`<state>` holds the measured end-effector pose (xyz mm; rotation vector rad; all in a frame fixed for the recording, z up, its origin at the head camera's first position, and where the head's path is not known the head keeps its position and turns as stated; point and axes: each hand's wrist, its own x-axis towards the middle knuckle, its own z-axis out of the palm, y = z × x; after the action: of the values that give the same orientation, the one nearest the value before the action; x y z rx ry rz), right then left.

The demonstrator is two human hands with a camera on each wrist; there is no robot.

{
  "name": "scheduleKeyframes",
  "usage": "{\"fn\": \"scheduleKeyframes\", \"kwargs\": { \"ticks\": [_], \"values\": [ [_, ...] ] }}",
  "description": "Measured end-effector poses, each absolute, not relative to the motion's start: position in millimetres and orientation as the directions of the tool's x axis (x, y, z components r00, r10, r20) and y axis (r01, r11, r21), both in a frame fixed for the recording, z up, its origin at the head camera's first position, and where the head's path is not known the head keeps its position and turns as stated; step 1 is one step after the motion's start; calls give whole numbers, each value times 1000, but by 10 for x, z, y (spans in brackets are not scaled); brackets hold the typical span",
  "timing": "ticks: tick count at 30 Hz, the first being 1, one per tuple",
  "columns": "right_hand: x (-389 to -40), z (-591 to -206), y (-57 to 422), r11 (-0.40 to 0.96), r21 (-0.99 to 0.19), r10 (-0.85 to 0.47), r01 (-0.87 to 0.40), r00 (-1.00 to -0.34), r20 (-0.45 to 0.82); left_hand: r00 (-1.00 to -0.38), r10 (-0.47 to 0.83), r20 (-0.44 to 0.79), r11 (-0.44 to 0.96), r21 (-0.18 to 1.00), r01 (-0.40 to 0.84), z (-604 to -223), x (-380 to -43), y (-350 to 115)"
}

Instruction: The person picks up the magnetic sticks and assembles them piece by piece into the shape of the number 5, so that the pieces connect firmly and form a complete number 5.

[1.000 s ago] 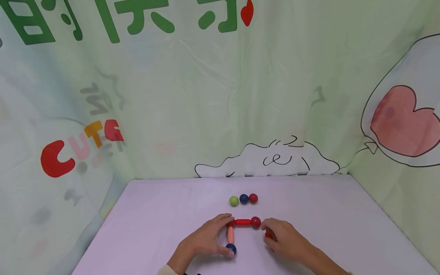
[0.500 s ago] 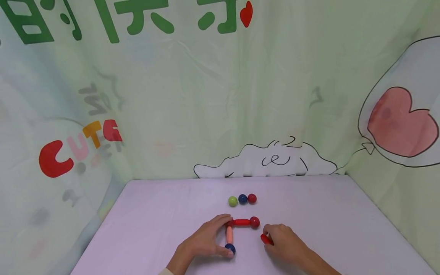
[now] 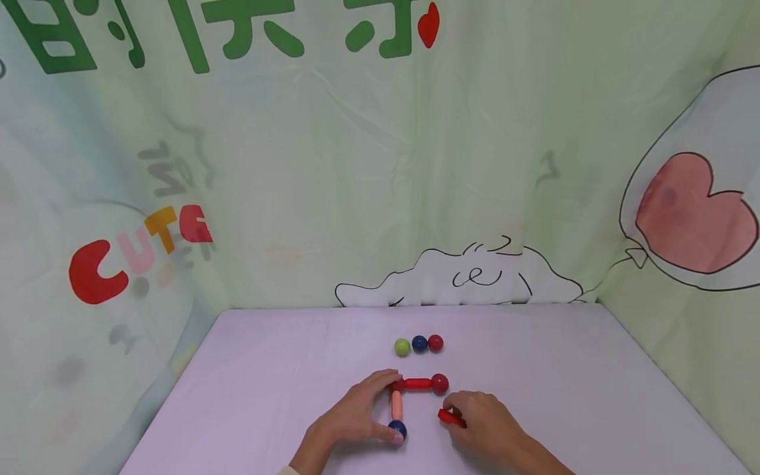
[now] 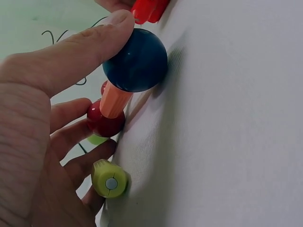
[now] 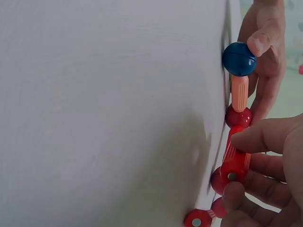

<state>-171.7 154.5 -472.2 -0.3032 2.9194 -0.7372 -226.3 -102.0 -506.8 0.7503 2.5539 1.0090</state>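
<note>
Across six o'clock of my head view I see the tabletop (image 3: 267,382). From nine o'clock, the left hand (image 3: 356,412) grips an L of sticks and balls (image 3: 411,384), thumb on its blue ball (image 4: 137,64), fingertips at its red corner ball (image 4: 104,122). The right hand (image 3: 488,425) pinches a red stick (image 3: 451,417) at the L's four o'clock. Beyond, at twelve o'clock, sit three balls (image 3: 419,344).

On our pale table (image 3: 267,369) lies an L-shape (image 3: 418,384) of joined sticks; at its twelve o'clock we see a green ball (image 3: 402,347), blue ball (image 3: 419,344) and red ball (image 3: 436,343).
</note>
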Motion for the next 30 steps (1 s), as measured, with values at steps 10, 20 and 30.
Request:
{"fn": "scheduleKeyframes", "kwargs": {
  "ticks": [10, 20, 30],
  "values": [
    [-1745, -4719, 1482, 796, -525, -377, -302, -926, -39, -828, 555, -86, 584, 749, 313, -5080, -2239, -1020],
    [-1774, -4712, 1384, 753, -588, -405, -296, -913, -58, -835, 543, -91, 573, 767, 289, -5171, -2258, -1036],
    [-1758, -4703, 1335, 727, -607, -443, -320, -894, -59, -840, 535, -89, 552, 790, 268, -5165, -2248, -1031]
  ]
}}
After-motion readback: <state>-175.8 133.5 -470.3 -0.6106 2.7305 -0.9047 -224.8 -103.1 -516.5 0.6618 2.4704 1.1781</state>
